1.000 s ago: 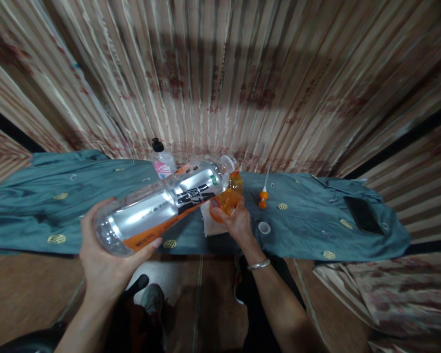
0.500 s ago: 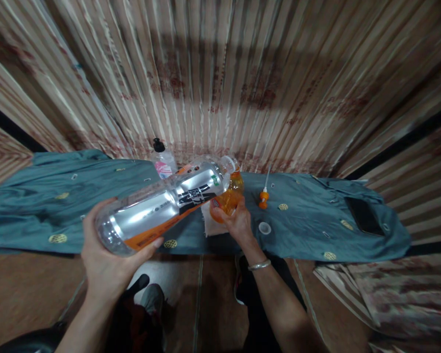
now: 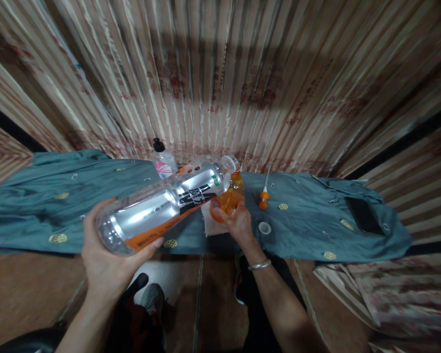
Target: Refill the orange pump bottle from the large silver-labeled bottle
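A large clear plastic bottle (image 3: 161,208) with a silver and orange label lies tilted across the middle of the view, its neck toward the right. Wrapped round its base end is my left hand (image 3: 108,255). My right hand (image 3: 238,223) grips a smaller orange bottle (image 3: 232,196), which stands above a pale cloth (image 3: 213,226). The big bottle's mouth is at the top of the orange bottle and partly hides it; whether liquid flows there I cannot tell. An orange pump top (image 3: 263,198) with a white tube lies right of the orange bottle.
A clear bottle with black cap and pink label (image 3: 163,164) stands at the back left. A small white round cap (image 3: 264,228) and a dark phone (image 3: 363,215) lie on the teal tablecloth (image 3: 308,215). A pleated curtain (image 3: 220,83) hangs close behind.
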Tool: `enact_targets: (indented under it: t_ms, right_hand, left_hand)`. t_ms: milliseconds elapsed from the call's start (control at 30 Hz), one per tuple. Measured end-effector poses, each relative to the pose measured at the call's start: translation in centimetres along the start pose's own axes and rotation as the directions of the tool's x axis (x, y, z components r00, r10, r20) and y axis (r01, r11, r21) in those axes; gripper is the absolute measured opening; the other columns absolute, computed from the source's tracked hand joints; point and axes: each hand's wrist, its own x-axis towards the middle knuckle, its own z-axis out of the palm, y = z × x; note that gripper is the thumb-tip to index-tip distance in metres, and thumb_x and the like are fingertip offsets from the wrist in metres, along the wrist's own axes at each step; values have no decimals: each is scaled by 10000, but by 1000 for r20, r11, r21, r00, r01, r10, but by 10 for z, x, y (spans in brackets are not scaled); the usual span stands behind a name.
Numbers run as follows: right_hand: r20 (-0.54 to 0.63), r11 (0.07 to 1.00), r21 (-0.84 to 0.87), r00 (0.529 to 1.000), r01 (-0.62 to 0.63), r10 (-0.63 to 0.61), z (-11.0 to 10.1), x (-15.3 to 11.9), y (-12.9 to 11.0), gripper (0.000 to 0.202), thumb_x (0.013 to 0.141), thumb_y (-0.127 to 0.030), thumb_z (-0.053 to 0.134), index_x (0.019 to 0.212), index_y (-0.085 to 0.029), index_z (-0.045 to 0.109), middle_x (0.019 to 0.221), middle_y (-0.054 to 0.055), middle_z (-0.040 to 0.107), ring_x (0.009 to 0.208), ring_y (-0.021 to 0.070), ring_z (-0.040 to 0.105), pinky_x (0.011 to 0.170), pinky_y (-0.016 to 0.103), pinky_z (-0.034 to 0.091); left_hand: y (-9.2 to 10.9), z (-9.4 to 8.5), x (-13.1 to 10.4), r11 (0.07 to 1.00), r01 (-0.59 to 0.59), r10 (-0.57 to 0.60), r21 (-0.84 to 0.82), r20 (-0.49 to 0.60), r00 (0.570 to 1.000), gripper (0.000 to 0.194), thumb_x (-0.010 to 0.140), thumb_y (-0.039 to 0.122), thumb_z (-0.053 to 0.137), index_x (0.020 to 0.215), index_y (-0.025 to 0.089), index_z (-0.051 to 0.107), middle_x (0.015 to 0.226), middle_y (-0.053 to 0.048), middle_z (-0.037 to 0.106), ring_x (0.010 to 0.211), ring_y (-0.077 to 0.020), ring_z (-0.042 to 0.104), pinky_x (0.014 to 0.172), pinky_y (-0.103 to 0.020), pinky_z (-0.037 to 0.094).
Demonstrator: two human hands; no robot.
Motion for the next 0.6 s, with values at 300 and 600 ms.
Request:
enact_targets:
  t_ms: [300,600]
  right_hand:
    - [-26,999,-40,1000,-6,5,4,1,7,688,781,-479,870,1327,-176,580,1157,146,827,1068,351,813,933,449,655]
    - [-13,1000,-10,1000,8,-8,2,1,6,662,794,-469,866,1326,-192,585,1161,132,828,1056,343,815,929,453,659]
  left_hand:
    - [-2,0,-1,996,-85,85,22,17,996,1106,594,798,878,1433,114,648,1254,-198,734,1077,-380,742,944,-579,612]
    - [-2,-1,0,995,-93,92,34,24,995,1126,621,825,853,1454,100,637,1238,-199,725,1062,-383,740,929,-576,613]
